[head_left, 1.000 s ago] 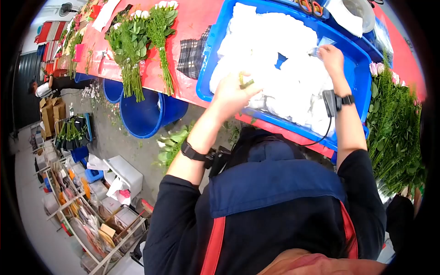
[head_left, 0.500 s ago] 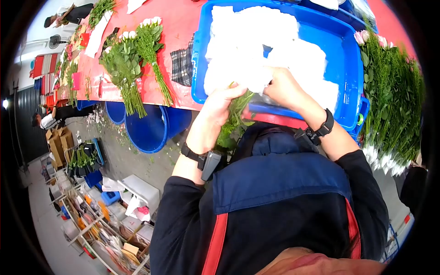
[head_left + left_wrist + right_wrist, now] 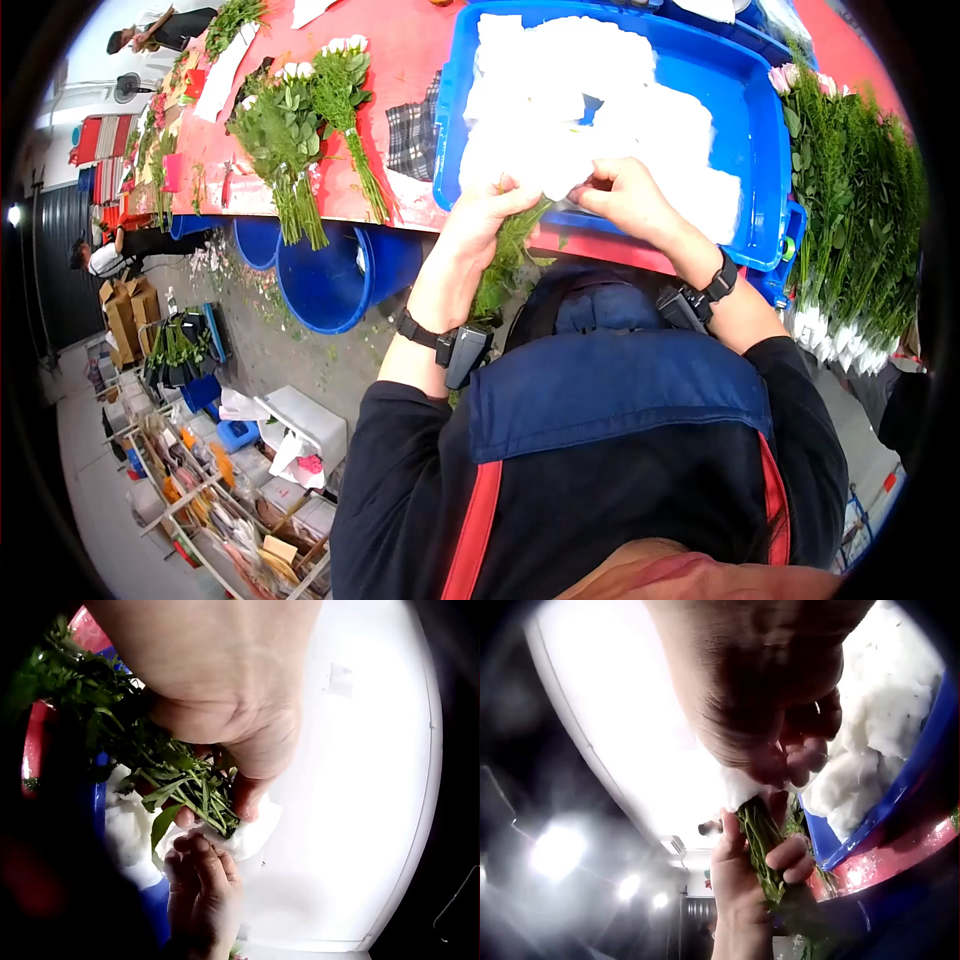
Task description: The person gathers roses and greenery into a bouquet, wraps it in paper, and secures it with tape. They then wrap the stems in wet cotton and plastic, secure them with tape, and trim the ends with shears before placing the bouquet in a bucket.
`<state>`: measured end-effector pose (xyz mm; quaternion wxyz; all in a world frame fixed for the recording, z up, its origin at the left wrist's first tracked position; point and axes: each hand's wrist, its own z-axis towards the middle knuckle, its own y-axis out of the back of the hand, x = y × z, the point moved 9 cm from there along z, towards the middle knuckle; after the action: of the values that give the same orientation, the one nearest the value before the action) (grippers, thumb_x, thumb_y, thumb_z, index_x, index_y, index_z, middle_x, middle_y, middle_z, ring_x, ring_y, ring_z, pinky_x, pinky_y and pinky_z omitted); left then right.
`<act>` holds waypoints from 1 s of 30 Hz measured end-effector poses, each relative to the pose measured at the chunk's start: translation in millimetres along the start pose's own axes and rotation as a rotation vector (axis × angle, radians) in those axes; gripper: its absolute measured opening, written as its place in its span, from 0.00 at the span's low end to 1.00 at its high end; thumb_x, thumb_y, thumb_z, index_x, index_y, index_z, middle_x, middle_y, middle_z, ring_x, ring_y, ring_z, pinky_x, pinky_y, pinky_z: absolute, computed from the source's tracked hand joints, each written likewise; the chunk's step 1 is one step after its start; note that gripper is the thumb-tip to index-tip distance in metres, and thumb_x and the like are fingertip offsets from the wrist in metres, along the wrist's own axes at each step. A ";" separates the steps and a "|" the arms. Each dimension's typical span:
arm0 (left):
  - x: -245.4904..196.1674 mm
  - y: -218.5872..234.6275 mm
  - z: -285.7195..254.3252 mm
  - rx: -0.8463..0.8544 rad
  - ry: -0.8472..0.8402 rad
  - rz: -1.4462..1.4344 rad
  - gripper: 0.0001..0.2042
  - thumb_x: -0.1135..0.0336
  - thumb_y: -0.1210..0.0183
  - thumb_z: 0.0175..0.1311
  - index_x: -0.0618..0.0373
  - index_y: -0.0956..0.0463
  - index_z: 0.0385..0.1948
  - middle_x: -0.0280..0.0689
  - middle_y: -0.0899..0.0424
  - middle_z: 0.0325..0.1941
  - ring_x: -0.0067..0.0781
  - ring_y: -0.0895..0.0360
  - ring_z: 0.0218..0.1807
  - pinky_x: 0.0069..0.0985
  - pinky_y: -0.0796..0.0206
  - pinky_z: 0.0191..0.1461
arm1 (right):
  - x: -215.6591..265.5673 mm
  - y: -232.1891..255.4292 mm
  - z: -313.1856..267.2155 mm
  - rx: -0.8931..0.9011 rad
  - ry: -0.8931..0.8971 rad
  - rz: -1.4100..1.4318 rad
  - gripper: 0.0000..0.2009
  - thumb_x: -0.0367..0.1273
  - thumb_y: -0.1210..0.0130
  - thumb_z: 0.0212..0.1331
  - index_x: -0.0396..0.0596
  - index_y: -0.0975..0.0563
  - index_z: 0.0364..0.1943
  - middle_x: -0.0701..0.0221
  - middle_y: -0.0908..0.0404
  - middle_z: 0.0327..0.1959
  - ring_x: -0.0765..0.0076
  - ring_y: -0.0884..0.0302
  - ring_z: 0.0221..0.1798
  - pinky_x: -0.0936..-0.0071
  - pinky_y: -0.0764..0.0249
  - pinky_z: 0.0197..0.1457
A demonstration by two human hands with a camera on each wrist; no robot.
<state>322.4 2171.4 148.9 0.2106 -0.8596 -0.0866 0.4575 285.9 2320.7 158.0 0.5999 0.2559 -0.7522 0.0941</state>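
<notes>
My left hand grips a bunch of green leafy stems near their cut ends, over the tray's near edge. The foliage hangs down toward my body. A soft wet white wad, like cotton, covers the stem ends. My right hand pinches this wad with thumb and fingers, close beside the left thumb. In the left wrist view the right fingertips are right at the stem ends. Behind both hands, the blue tray holds heaped white wads.
Two tied bunches of white roses and greenery lie left on the red table, near a plaid cloth. Long pink-rose bundles stand right of the tray. Blue buckets sit below the table edge. Other people are at far left.
My right hand has come from the tray's right side to the stem ends, bringing white material. The left hand has turned, and the foliage now shows beneath it. The head view has shifted.
</notes>
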 end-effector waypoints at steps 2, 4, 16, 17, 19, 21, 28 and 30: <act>-1.2 5.9 -2.4 -0.017 -0.007 -0.014 0.09 0.66 0.37 0.58 0.58 0.26 0.33 0.35 0.21 0.26 0.26 0.24 0.20 0.20 0.32 0.22 | -1.3 3.0 0.1 -0.051 -0.022 -0.031 0.07 0.29 0.39 0.53 0.38 0.20 0.32 0.74 0.20 0.26 0.83 0.28 0.28 0.82 0.31 0.32; -4.3 13.2 -6.0 -0.027 -0.028 -0.037 0.09 0.66 0.37 0.58 0.58 0.26 0.33 0.35 0.21 0.26 0.26 0.24 0.20 0.21 0.32 0.22 | -1.7 10.9 0.2 -0.087 -0.008 0.018 0.04 0.27 0.40 0.54 0.42 0.20 0.32 0.78 0.22 0.24 0.86 0.30 0.27 0.85 0.33 0.31; -1.5 11.2 -13.5 -0.016 -0.060 -0.062 0.08 0.66 0.38 0.59 0.57 0.26 0.33 0.36 0.21 0.26 0.28 0.24 0.21 0.24 0.31 0.24 | 4.5 -19.7 4.0 -0.065 0.022 0.191 0.09 0.26 0.40 0.53 0.40 0.21 0.39 0.78 0.23 0.27 0.85 0.31 0.29 0.81 0.32 0.33; -3.4 17.4 -14.4 -0.041 -0.079 -0.054 0.07 0.66 0.38 0.59 0.56 0.27 0.32 0.36 0.21 0.26 0.28 0.24 0.21 0.23 0.31 0.24 | -5.3 -13.3 4.5 -0.010 -0.081 0.195 0.10 0.26 0.40 0.54 0.40 0.21 0.40 0.77 0.22 0.27 0.85 0.30 0.29 0.81 0.33 0.33; -9.4 25.9 -20.2 -0.056 -0.104 -0.089 0.07 0.67 0.38 0.59 0.56 0.28 0.31 0.36 0.22 0.26 0.29 0.24 0.22 0.23 0.31 0.24 | -12.1 -4.8 2.0 0.017 -0.178 0.208 0.09 0.27 0.39 0.54 0.41 0.21 0.39 0.77 0.22 0.27 0.84 0.30 0.28 0.82 0.33 0.33; -15.5 35.6 -23.2 -0.064 -0.143 -0.109 0.07 0.68 0.38 0.59 0.56 0.28 0.31 0.36 0.22 0.25 0.30 0.24 0.22 0.24 0.31 0.24 | -7.9 5.8 1.8 -0.042 -0.161 0.227 0.06 0.27 0.39 0.55 0.42 0.21 0.36 0.77 0.22 0.26 0.84 0.31 0.27 0.84 0.34 0.32; -15.2 8.4 -32.2 -0.010 -0.063 -0.033 0.08 0.67 0.38 0.59 0.58 0.27 0.35 0.36 0.21 0.27 0.28 0.23 0.22 0.23 0.29 0.25 | 10.1 -21.0 13.4 -0.084 0.093 0.152 0.07 0.25 0.38 0.51 0.41 0.22 0.35 0.76 0.21 0.28 0.85 0.29 0.31 0.83 0.32 0.35; -7.5 6.4 -25.4 0.021 -0.092 -0.038 0.09 0.68 0.38 0.58 0.57 0.28 0.35 0.36 0.20 0.28 0.27 0.23 0.22 0.22 0.30 0.25 | 27.9 -36.2 8.9 -0.097 0.173 0.153 0.07 0.25 0.36 0.49 0.42 0.23 0.30 0.75 0.22 0.27 0.84 0.29 0.31 0.82 0.31 0.36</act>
<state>338.7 2155.9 164.3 0.2238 -0.8337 -0.1077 0.4933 292.2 2278.3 176.2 0.6654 0.1596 -0.7185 0.1249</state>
